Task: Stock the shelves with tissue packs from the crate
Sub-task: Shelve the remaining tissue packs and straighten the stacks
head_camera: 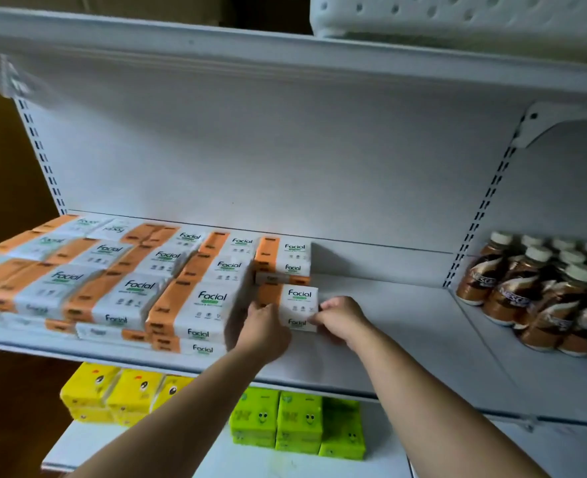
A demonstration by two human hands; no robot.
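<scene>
We look down on a white metal shelf (388, 326) from head height, with both of our bare forearms reaching in from the bottom of the view. Between our hands sits one tissue pack (299, 301), white with an orange left end and the word "Facial" on top. It rests on the shelf near the middle, at the right end of the stocked rows.

Our left hand (262, 327) holds the pack's left, orange end, its fingers curled against that side. Our right hand (340, 319) pinches the pack's lower right corner between the thumb and curled fingers.

Just behind the pack stands a short stack (285, 258) of the same packs against the back wall. To the left, matching orange and white packs (130, 284) fill the shelf in tight rows, stacked in layers. The far left ones are blurred.

To the right of the pack the shelf surface is bare white. Beyond a slotted upright, on the neighbouring shelf section, stands a cluster of brown coffee bottles (540, 298) with pale caps.

On the lower shelf (112, 446) we see yellow packs (112, 391) at the left and bright green packs (295, 422) with smiling faces near the middle. A white perforated object (457, 15) lies on the upper shelf (285, 50); we cannot tell what it is.
</scene>
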